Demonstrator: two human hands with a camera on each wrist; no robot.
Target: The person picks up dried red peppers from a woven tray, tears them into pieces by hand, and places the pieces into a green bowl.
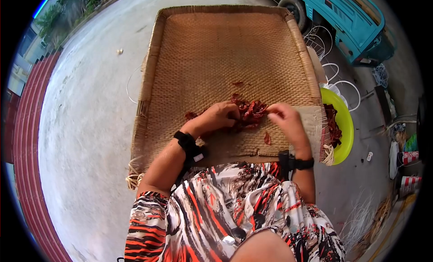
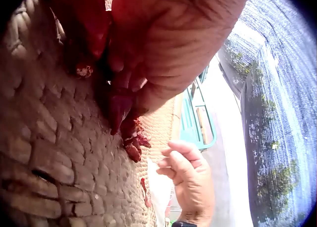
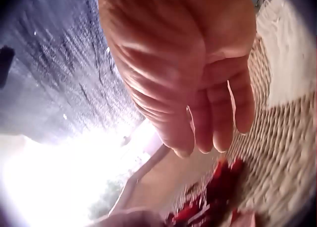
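Dried red peppers lie in a small heap on a large woven tray. At the heap's left side, the left hand has its fingers curled round some of them; in the left wrist view this hand grips a dark red pepper. The right hand is at the heap's right edge. Seen in the right wrist view, the right hand hangs above the peppers with relaxed fingers and nothing visible between them. A loose piece lies apart, nearer the body.
Right of the tray stands a yellow-green basin holding more red peppers. A teal cart is at the upper right, with white cords near it. Red ridged panels are at the far left.
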